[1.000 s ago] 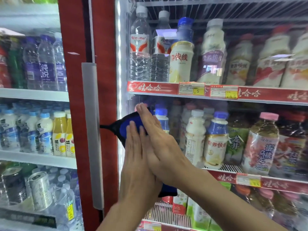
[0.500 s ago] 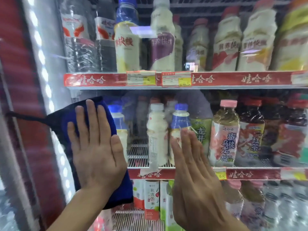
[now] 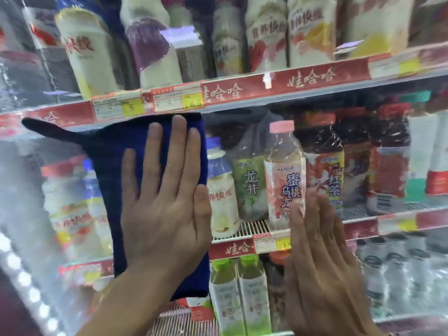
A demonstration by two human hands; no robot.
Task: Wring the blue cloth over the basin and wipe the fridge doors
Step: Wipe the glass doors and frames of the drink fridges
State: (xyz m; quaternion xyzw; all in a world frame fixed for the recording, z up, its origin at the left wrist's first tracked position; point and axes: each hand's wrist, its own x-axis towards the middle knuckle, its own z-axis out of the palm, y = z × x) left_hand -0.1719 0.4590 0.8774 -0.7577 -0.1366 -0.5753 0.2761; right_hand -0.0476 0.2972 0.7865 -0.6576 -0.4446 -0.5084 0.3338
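The blue cloth lies flat against the glass fridge door, with a dark corner trailing out to the upper left. My left hand presses on it with the palm flat and fingers spread, holding it to the glass at the level of the middle shelf. To its right, my right hand rests flat on the bare glass, fingers together, holding nothing. The glass left of the cloth looks fogged and streaky. No basin is in view.
Behind the glass, shelves with red price strips carry rows of drink bottles. A lit LED strip runs down the door's left edge, beside the dark red frame.
My hands were stacked on the cloth, then parted. The left hand has slid the cloth right and up across the glass; the right hand stays flat on the glass. The view has moved closer.
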